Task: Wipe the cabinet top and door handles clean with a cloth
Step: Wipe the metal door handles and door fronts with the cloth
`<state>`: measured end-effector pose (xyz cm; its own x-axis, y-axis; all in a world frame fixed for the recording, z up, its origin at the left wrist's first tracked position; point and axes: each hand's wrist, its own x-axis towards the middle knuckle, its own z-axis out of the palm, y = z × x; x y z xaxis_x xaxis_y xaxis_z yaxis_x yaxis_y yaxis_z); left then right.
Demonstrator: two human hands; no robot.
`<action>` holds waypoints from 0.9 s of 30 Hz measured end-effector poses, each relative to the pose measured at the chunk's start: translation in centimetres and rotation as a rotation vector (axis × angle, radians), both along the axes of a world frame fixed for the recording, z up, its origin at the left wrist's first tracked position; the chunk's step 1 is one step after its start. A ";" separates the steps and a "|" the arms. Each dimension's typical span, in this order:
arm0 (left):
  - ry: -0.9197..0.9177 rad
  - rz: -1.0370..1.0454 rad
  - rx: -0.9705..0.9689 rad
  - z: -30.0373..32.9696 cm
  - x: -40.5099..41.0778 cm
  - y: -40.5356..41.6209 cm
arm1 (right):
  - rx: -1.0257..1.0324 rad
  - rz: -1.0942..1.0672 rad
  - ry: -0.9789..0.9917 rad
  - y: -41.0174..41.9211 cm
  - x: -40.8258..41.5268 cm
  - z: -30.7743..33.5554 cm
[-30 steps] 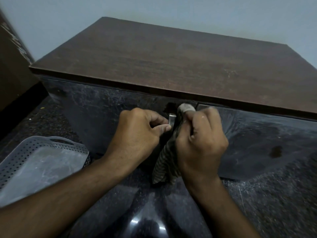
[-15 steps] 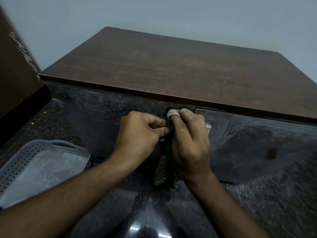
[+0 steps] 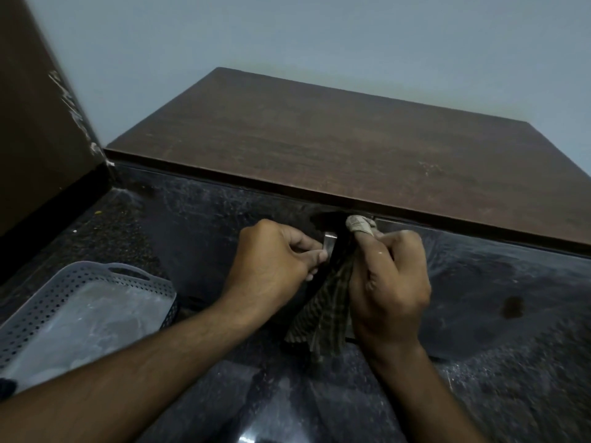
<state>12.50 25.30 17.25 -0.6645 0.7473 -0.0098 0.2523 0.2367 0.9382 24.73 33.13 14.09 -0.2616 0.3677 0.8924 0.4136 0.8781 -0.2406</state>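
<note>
1. The left hand [image 3: 271,260] curls its fingers [image 3: 315,255] round the small silver metal door handle [image 3: 329,243] below the brown wooden cabinet top [image 3: 319,148].
2. The right hand [image 3: 390,282] grips the striped dark cloth [image 3: 323,314], one cloth-wrapped fingertip raised just right of the handle.
3. Best to rub that tip firmly along the handle while the left hand steadies the glossy black door [image 3: 208,225].

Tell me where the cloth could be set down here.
Free: the brown cabinet top, bare from the front edge back to the wall; the grey perforated tray, lower left. Crowded: the door seam, where the left hand grips the handle beside the right hand holding the cloth.
</note>
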 end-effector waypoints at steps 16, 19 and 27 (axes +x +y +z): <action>0.265 0.040 -0.112 0.4 -0.3 -0.4 | 0.083 0.150 -0.038 -1.1 -4.7 1.3; 0.174 -0.001 -0.092 0.4 -0.3 -0.5 | 0.080 0.138 -0.038 -0.4 -3.6 1.2; 0.048 0.142 -0.008 1.2 -2.0 -1.3 | 0.150 0.120 -0.054 -0.7 -4.4 0.1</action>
<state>10.48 23.97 18.46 -0.7635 0.6455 0.0190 0.2603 0.2807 0.9239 20.38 32.47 14.20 -0.3445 0.1952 0.9183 0.3125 0.9462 -0.0839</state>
